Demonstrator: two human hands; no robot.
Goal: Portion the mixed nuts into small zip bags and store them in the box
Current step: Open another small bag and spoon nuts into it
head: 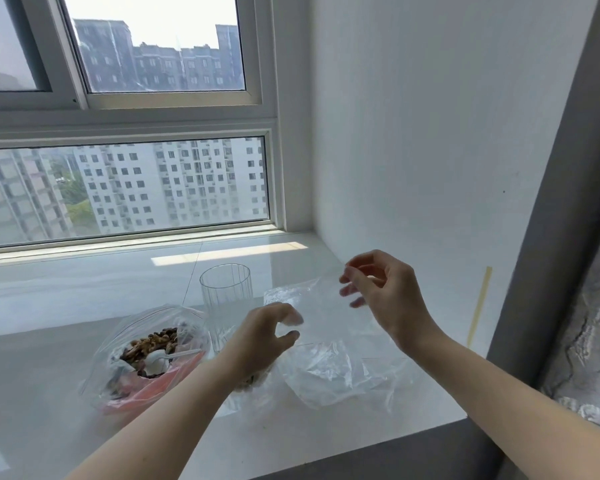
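A small clear zip bag point(321, 308) is held up above the white sill, stretched between both hands. My left hand point(267, 337) pinches its lower left edge with curled fingers and thumb. My right hand point(387, 296) pinches its upper right corner, the other fingers spread. A large clear zip bag point(118, 358) lies open at the left with brown mixed nuts point(149, 342) and a white plastic spoon point(161, 358) inside. A smaller bag with some nuts point(253, 384) lies partly hidden under my left wrist. No box is recognisable.
A ribbed drinking glass point(226, 296) stands upright just behind my left hand. More crumpled clear bags point(329, 375) lie on the sill point(66, 299) under the hands. Something orange-red point(156, 388) lies in or under the large bag. A white wall point(430, 150) closes the right side, the window the back.
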